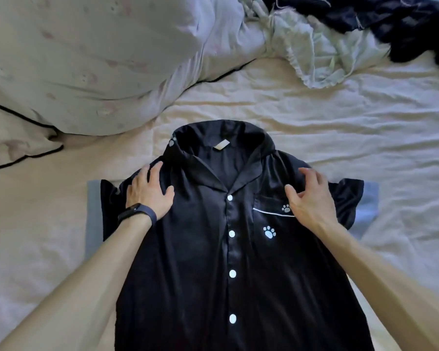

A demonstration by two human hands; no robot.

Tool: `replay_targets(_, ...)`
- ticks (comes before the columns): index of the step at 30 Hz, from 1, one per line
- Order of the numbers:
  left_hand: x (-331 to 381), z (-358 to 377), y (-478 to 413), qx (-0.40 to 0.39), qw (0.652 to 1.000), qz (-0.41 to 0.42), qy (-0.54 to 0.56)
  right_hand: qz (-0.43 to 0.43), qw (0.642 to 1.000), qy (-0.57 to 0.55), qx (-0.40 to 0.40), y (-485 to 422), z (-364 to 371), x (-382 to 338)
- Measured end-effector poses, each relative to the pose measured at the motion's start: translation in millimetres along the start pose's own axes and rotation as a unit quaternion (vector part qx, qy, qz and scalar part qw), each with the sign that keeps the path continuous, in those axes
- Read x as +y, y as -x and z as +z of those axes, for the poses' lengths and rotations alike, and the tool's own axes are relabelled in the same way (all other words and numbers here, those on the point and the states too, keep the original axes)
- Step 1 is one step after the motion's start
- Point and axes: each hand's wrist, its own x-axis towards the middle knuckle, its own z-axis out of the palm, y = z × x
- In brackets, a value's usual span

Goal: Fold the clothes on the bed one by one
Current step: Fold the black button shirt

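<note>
While your left hand [150, 191] lies flat on the black shirt [200, 262], fingers spread over the shoulder at centre-left of the frame, your right hand [309, 198] sits over the opposite shoulder, by the chest pocket [269, 203]. Its fingers are loosely bent and grip nothing; whether their tips touch the cloth cannot be told. You wear a dark wristband [137, 211] on the left wrist.

The shirt is spread front-up and buttoned on the bed [340, 138], in the lower centre of the frame, collar pointing away from you. It carries white paw prints but no writing, and the pale neck label [221, 145] is too small to read.

The bottom edge of the frame cuts off the shirt's hem. A grey-blue sheet [93, 219] shows from under both sleeves; what it is stays unclear. At the upper right lie a crumpled pale green garment [314, 54] and a dark garment [390, 16], the latter cut off by the frame.
</note>
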Motion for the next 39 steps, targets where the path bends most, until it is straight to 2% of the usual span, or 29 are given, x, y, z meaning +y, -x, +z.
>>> replay_targets(6,17,-4,-55,-0.004,1.000,-0.009,-0.029,-0.037,0.984,0.168,-0.044,-69,13,-20)
replay_targets(9,23,-10,-67,0.003,1.000,-0.016,-0.025,-0.036,0.973,0.228,-0.032,-90,8,-15)
replay_targets(12,25,-22,-78,0.048,0.990,-0.061,0.117,-0.014,0.980,0.200,0.010,-110,-20,-5)
replay_targets(14,28,-28,-90,0.073,0.987,-0.064,0.128,0.007,0.983,0.178,0.050,-130,-40,-4)
replay_targets(17,37,-24,-103,-0.017,0.997,-0.050,0.056,0.026,0.985,0.165,0.052,-157,-46,-4)
replay_targets(19,46,-16,-107,-0.064,0.993,-0.072,0.062,0.028,0.986,0.157,0.039,-158,-38,-2)
replay_targets(22,61,-13,-112,-0.061,0.983,-0.121,0.121,-0.011,0.982,0.178,0.057,-148,-24,-4)
replay_targets(25,71,-18,-123,-0.068,0.978,-0.106,0.168,-0.028,0.981,0.194,0.006,-145,-11,-12)
replay_targets(27,76,-23,-131,-0.070,0.985,-0.079,0.140,-0.013,0.982,0.189,-0.019,-153,-6,-17)
replay_targets(29,78,-28,-138,-0.036,0.991,-0.050,0.116,-0.027,0.982,0.185,-0.019,-165,-3,-23)
replay_targets(33,80,-30,-140,0.111,0.971,-0.065,0.201,-0.067,0.992,0.102,0.039,-180,-6,-38)
replay_targets(34,79,-27,-139,0.114,0.972,-0.067,0.195,-0.067,0.991,0.113,0.038,-181,-7,-39)
replay_targets(37,77,-18,-132,0.025,0.980,-0.100,0.172,-0.010,0.988,0.153,0.009,-183,-6,-35)
replay_targets(39,81,-21,-136,0.051,0.956,-0.133,0.256,-0.003,0.994,0.094,0.046,-181,-9,-42)
